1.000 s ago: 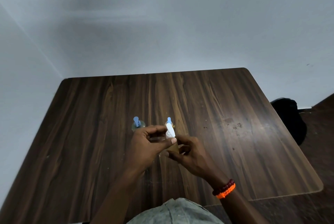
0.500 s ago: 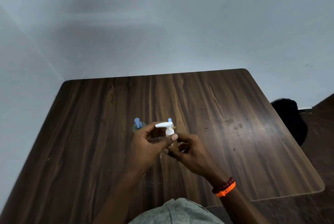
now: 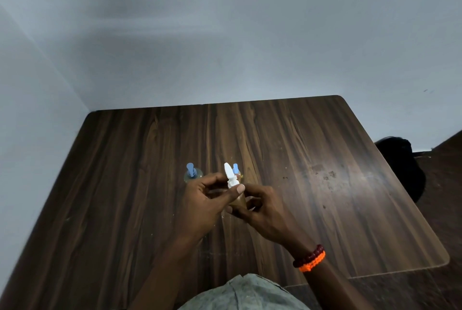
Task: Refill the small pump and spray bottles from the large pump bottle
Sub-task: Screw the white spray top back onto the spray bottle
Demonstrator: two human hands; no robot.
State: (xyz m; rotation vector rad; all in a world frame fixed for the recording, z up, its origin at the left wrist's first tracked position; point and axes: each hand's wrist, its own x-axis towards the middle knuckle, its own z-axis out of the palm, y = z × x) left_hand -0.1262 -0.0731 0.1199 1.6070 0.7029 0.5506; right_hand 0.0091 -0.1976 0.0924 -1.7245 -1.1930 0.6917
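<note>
Above the middle of the dark wooden table (image 3: 125, 184) I hold a brown bottle (image 3: 239, 201) with a white pump head (image 3: 229, 177). My left hand (image 3: 207, 199) pinches the white pump head at its collar, thumb across the front. My right hand (image 3: 260, 209) wraps the bottle's body from the right and below. Just behind my hands stand two clear bottles with blue pump tops: one to the left (image 3: 191, 172), and one (image 3: 236, 169) mostly hidden by the white pump head.
A grey wall runs along the table's far and left edges. A black object (image 3: 402, 167) sits on the floor past the table's right edge. Red and orange bracelets (image 3: 311, 258) circle my right wrist.
The white pump head has turned in my left fingers: its spout pointed away, then swung to the left, and now points away again. Both hands stay in place.
</note>
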